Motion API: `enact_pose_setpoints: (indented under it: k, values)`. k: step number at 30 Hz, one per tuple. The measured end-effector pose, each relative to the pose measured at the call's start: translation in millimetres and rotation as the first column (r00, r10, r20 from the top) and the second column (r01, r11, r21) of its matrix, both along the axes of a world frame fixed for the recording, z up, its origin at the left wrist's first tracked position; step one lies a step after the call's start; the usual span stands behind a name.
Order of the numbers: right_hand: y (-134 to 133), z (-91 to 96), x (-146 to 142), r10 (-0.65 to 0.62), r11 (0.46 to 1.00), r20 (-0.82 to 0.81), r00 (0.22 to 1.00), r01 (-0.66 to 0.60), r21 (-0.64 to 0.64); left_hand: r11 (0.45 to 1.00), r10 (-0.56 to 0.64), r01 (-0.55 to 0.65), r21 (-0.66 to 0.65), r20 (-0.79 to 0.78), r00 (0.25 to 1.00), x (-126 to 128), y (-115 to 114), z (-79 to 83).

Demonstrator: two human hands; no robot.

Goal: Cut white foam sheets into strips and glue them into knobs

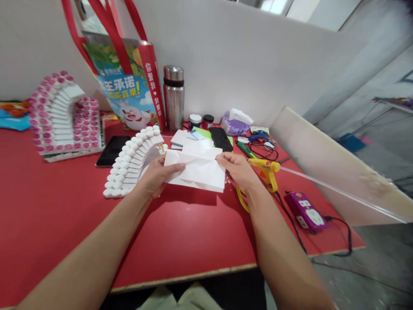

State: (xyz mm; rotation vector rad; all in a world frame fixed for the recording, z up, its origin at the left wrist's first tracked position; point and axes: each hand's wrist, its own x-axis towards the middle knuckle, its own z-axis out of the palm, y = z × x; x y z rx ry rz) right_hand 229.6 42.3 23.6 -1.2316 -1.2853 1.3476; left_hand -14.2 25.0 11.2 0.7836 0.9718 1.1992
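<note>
A folded, creased sheet of white paper (196, 172) is stretched between my two hands above the red table. My left hand (158, 174) grips its left end, thumb on top. Its right upper corner is pinched by my right hand (237, 168). Just beyond my left hand stands a white curved stair model (124, 168) edged with round white pieces, partly hidden by that hand. Close to my right hand lies a yellow glue gun (266, 170) with a long clear glue stick in its back. More white sheets lie behind the held paper.
At the back stand a printed bag (129, 94), a steel flask (174, 99), small jars (195, 120) and a purple tissue pack (236, 124). A pink-decorated model (64, 116) and a dark phone (112, 150) are left. A purple power strip (306, 211) and cables lie right.
</note>
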Motion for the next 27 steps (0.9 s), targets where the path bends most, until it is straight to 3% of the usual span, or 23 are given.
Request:
enact_pose_setpoints:
  k: [4, 10, 16, 24, 27]
  values:
    - [-2.0, 1.3, -4.9, 0.034, 0.999, -0.009, 0.999, -0.034, -0.01, 1.0, -0.008, 0.009, -0.03, 0.017, 1.0, 1.7, -1.7, 3.7]
    - [-3.0, 2.7, -6.3, 0.141, 0.989, 0.143, 0.98, -0.147, 0.028, 0.998, -0.06, 0.06, -0.025, -0.006, 0.998, 2.8, -2.6, 3.7]
    - [-1.6, 0.3, -2.4, 0.105, 0.992, 0.207, 0.973, -0.118, 0.051, 0.994, -0.109, 0.108, -0.026, -0.033, 0.994, -1.4, -1.1, 1.2]
    - [1.4, -0.7, -1.6, -0.091, 0.996, -0.023, 0.996, 0.091, -0.01, 0.997, -0.073, 0.075, 0.02, -0.081, 0.994, -1.4, -1.8, 3.0]
    - [2.4, -4.5, -7.2, -0.119, 0.993, -0.104, 0.987, 0.117, -0.024, 0.998, -0.022, 0.029, 0.06, -0.109, 0.994, 0.8, -2.6, -0.5]
